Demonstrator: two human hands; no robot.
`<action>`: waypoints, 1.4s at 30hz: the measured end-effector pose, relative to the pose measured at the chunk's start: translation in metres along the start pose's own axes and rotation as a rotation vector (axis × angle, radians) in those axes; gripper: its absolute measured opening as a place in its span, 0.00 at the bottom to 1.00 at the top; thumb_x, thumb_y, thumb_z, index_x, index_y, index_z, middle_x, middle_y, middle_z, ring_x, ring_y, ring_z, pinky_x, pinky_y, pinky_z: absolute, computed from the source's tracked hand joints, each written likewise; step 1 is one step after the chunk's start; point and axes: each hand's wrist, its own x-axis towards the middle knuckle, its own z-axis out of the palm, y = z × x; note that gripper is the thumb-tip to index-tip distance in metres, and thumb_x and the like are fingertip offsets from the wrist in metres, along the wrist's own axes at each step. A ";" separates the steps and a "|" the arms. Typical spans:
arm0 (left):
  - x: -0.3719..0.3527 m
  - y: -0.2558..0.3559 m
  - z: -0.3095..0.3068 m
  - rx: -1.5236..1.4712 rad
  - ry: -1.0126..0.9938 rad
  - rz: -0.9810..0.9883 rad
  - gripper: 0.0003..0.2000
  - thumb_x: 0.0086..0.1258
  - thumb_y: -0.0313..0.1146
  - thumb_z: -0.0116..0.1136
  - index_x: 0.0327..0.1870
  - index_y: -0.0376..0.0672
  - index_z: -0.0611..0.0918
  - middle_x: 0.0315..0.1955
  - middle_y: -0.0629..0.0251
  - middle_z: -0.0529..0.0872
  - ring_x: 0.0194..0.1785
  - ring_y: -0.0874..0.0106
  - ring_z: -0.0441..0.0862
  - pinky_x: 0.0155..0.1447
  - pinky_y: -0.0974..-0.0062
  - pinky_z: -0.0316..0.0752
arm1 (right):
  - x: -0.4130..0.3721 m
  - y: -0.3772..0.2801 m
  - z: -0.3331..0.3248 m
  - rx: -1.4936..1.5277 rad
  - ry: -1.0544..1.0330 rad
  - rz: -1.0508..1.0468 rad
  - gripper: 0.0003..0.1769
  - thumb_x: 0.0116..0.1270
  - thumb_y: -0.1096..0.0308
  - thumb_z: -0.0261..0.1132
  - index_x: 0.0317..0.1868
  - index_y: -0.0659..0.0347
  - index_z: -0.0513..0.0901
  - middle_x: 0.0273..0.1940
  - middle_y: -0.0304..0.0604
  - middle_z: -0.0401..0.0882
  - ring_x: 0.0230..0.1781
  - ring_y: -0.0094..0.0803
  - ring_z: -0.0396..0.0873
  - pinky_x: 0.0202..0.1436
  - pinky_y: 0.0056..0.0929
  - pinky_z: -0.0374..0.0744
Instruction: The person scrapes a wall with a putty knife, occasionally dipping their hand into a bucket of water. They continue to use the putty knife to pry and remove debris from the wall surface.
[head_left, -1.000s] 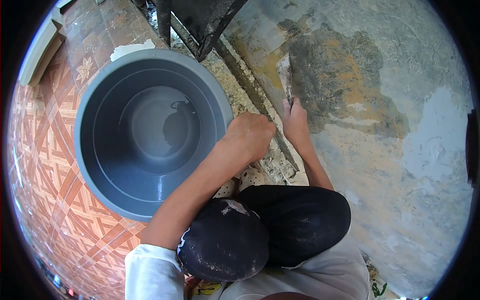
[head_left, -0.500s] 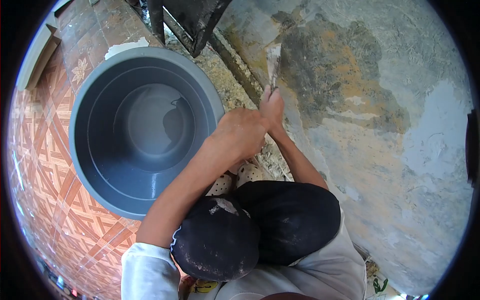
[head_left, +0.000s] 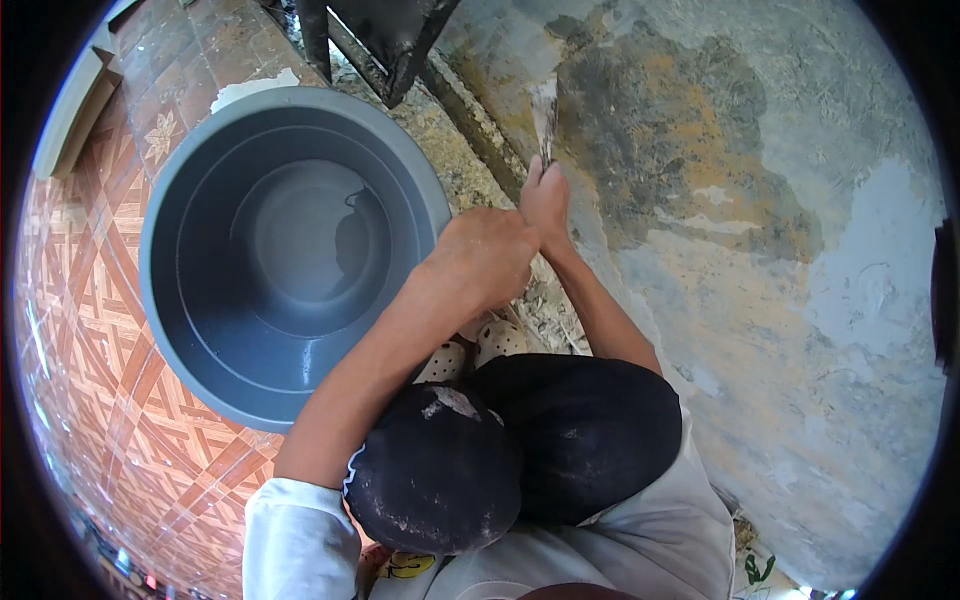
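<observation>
My right hand (head_left: pixel 546 203) is wrapped round the handle of a scraper (head_left: pixel 544 112), whose pale, smeared blade points up beside the stained wall (head_left: pixel 690 150). Beside that wrist, overlapping it, is my left hand (head_left: pixel 485 255), its fingers curled; what it holds, if anything, is hidden. Left of my hands stands a large grey tub (head_left: pixel 432 190) with some cloudy water (head_left: pixel 300 235) at its bottom.
Dark metal legs (head_left: pixel 400 70) stand at the top. Below my hands are my perforated shoes (head_left: pixel 498 340) and dark-clothed knees (head_left: pixel 435 480). Patterned tiles (head_left: pixel 110 330) lie at the left, and a rough ledge (head_left: pixel 450 150) runs along the wall's foot.
The scraper and my right hand sit slightly higher in view. The tub also appears slightly higher, as the view has shifted a little. Both hands keep the same hold.
</observation>
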 end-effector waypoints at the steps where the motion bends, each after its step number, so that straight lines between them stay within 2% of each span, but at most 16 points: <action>1: 0.000 0.001 -0.001 0.007 -0.005 -0.001 0.13 0.59 0.37 0.59 0.27 0.34 0.82 0.27 0.48 0.83 0.39 0.52 0.83 0.47 0.58 0.76 | -0.002 0.004 0.000 0.003 0.004 0.013 0.21 0.75 0.58 0.48 0.35 0.72 0.71 0.29 0.70 0.76 0.34 0.66 0.76 0.36 0.55 0.71; 4: -0.001 0.009 -0.020 -0.023 -0.047 -0.015 0.13 0.60 0.37 0.60 0.27 0.33 0.82 0.27 0.48 0.83 0.39 0.52 0.83 0.47 0.58 0.76 | -0.006 0.009 0.008 0.000 0.001 0.031 0.21 0.75 0.58 0.48 0.34 0.72 0.71 0.29 0.70 0.76 0.34 0.66 0.75 0.36 0.54 0.71; 7: -0.002 0.002 -0.007 -0.001 0.025 0.013 0.13 0.60 0.37 0.60 0.27 0.33 0.82 0.27 0.48 0.83 0.39 0.52 0.82 0.47 0.58 0.76 | -0.002 0.004 0.002 -0.005 -0.024 0.036 0.22 0.75 0.58 0.48 0.34 0.73 0.72 0.30 0.69 0.76 0.35 0.67 0.75 0.36 0.54 0.71; 10: 0.002 0.003 -0.007 0.007 -0.075 -0.026 0.13 0.60 0.37 0.60 0.28 0.33 0.82 0.28 0.48 0.84 0.39 0.52 0.82 0.47 0.58 0.76 | 0.001 0.006 -0.005 -0.027 -0.020 0.024 0.23 0.75 0.57 0.48 0.35 0.74 0.72 0.30 0.69 0.76 0.35 0.68 0.75 0.37 0.54 0.71; 12: 0.001 0.001 -0.012 0.011 -0.015 0.003 0.13 0.60 0.37 0.60 0.28 0.33 0.82 0.27 0.48 0.84 0.39 0.52 0.82 0.47 0.58 0.76 | -0.011 0.013 0.000 0.003 0.023 0.014 0.24 0.75 0.56 0.48 0.35 0.75 0.72 0.29 0.69 0.76 0.35 0.68 0.75 0.38 0.54 0.71; 15: 0.001 0.001 -0.006 0.018 -0.016 0.000 0.13 0.60 0.37 0.60 0.28 0.32 0.82 0.28 0.48 0.84 0.39 0.52 0.82 0.47 0.58 0.76 | 0.023 -0.019 -0.012 -0.048 -0.097 0.006 0.25 0.75 0.56 0.48 0.34 0.75 0.73 0.31 0.69 0.76 0.36 0.68 0.75 0.39 0.54 0.71; 22: -0.002 0.001 -0.008 0.009 0.032 0.026 0.13 0.60 0.37 0.60 0.28 0.32 0.82 0.28 0.49 0.84 0.39 0.51 0.82 0.47 0.58 0.76 | 0.011 -0.008 -0.011 -0.031 -0.068 0.065 0.26 0.74 0.55 0.49 0.30 0.74 0.74 0.31 0.70 0.76 0.36 0.66 0.76 0.39 0.54 0.71; 25: 0.001 0.001 -0.002 0.013 0.003 -0.001 0.13 0.60 0.37 0.60 0.28 0.33 0.82 0.28 0.49 0.83 0.39 0.52 0.82 0.47 0.58 0.76 | 0.014 -0.006 -0.022 -0.103 -0.133 0.036 0.26 0.74 0.55 0.49 0.32 0.75 0.75 0.31 0.70 0.77 0.38 0.65 0.77 0.41 0.54 0.72; 28: 0.000 0.002 -0.007 -0.005 0.004 -0.010 0.13 0.60 0.37 0.60 0.28 0.33 0.82 0.29 0.49 0.83 0.39 0.52 0.82 0.47 0.58 0.76 | 0.008 0.003 -0.020 -0.138 -0.084 0.048 0.26 0.74 0.55 0.50 0.34 0.76 0.76 0.32 0.71 0.77 0.38 0.64 0.78 0.40 0.53 0.73; 31: 0.000 0.003 -0.005 0.009 -0.011 -0.031 0.13 0.60 0.38 0.60 0.29 0.33 0.82 0.29 0.49 0.83 0.40 0.52 0.82 0.47 0.57 0.76 | 0.032 -0.012 -0.026 -0.004 -0.273 0.152 0.25 0.74 0.56 0.50 0.35 0.77 0.75 0.32 0.71 0.78 0.36 0.66 0.78 0.39 0.53 0.74; 34: 0.000 0.003 -0.011 0.009 -0.042 -0.008 0.14 0.60 0.38 0.60 0.30 0.33 0.82 0.30 0.49 0.83 0.41 0.52 0.82 0.48 0.57 0.75 | 0.018 0.007 -0.016 -0.016 -0.189 0.056 0.25 0.74 0.57 0.51 0.33 0.76 0.75 0.26 0.65 0.78 0.26 0.60 0.80 0.31 0.51 0.74; 37: -0.001 0.001 -0.010 -0.001 -0.004 0.013 0.14 0.61 0.38 0.60 0.30 0.33 0.82 0.30 0.49 0.83 0.41 0.51 0.82 0.48 0.57 0.75 | 0.013 -0.007 -0.020 0.128 -0.229 0.235 0.24 0.74 0.57 0.51 0.31 0.74 0.73 0.21 0.56 0.76 0.17 0.48 0.78 0.20 0.45 0.73; 38: -0.002 0.001 -0.008 -0.001 -0.002 0.006 0.13 0.61 0.38 0.60 0.30 0.33 0.82 0.30 0.49 0.83 0.41 0.51 0.82 0.48 0.57 0.75 | 0.011 -0.013 -0.024 0.125 -0.253 0.243 0.24 0.75 0.56 0.51 0.29 0.72 0.72 0.19 0.50 0.73 0.13 0.38 0.75 0.13 0.40 0.70; 42: 0.000 0.001 -0.010 0.005 0.010 -0.004 0.13 0.61 0.38 0.60 0.30 0.33 0.81 0.30 0.48 0.83 0.40 0.51 0.82 0.47 0.57 0.75 | 0.008 -0.011 -0.028 0.127 -0.254 0.220 0.24 0.74 0.56 0.51 0.29 0.72 0.71 0.18 0.49 0.73 0.12 0.39 0.74 0.12 0.40 0.70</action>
